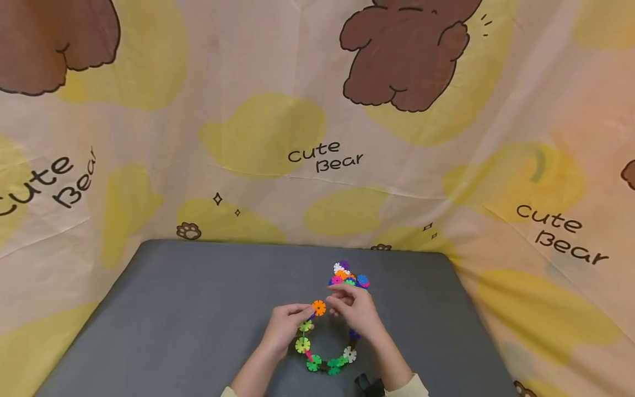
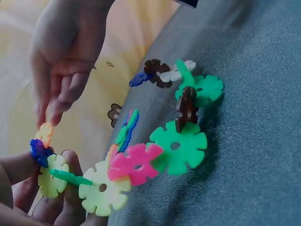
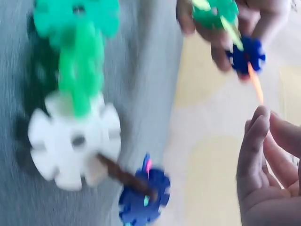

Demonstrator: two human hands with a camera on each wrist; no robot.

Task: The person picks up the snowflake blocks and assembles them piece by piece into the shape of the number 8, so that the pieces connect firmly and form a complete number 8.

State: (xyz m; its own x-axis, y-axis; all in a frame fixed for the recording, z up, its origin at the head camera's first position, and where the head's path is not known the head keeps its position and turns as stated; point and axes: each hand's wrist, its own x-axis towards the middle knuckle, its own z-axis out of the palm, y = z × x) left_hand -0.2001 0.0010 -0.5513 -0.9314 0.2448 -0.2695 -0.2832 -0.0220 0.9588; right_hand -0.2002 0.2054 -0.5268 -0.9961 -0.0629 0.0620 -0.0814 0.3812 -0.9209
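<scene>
Chain (image 1: 333,368) of flower discs curves nearward from its orange end disc (image 1: 318,307), between both hands. Left hand (image 1: 284,330), nearer, pinches chain beside it; right hand (image 1: 360,314), loosely bent, nothing visible held, just right of it. Right wrist view bares blue end disc (image 3: 141,202); head view partly hides it.

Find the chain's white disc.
In the head view, the white disc sits lower right in the chain, between a green disc and a brown disc, below the right hand.
</scene>
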